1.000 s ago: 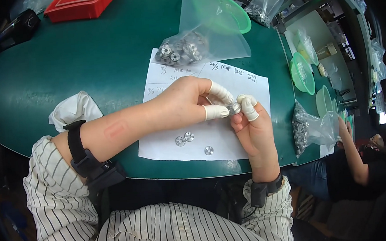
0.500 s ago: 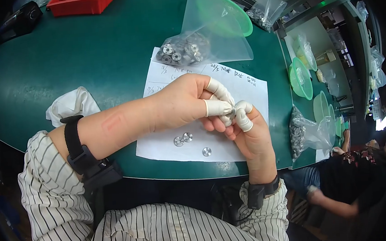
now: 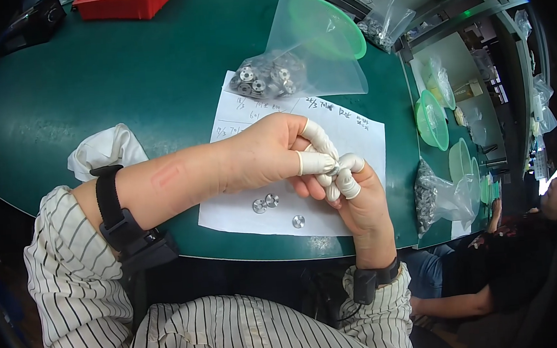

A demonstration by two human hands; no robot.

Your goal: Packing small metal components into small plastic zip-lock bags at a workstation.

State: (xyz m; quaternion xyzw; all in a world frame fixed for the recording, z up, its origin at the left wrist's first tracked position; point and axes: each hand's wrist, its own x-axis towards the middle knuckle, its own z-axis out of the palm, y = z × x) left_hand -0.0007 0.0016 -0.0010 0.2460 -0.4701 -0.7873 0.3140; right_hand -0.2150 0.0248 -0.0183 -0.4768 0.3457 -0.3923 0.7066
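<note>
My left hand and my right hand meet above the white paper, white finger cots on their fingertips. Pinched between both is a small round metal part, mostly covered by the fingers. Just below my left hand, two metal discs lie side by side on the sheet, touching or almost so. A single disc rests closer to the paper's front edge. A clear plastic bag with several ring-shaped metal parts overlaps the sheet's far edge.
A white cloth lies beside my left forearm. Behind the bag is a green basin; a red box sits far left. Another filled bag stands at right, near more green basins. A person sits at the right.
Both hands stay together on the metal part, with slight finger shifts. The whole view has drifted a little. The person at the right has moved an arm.
</note>
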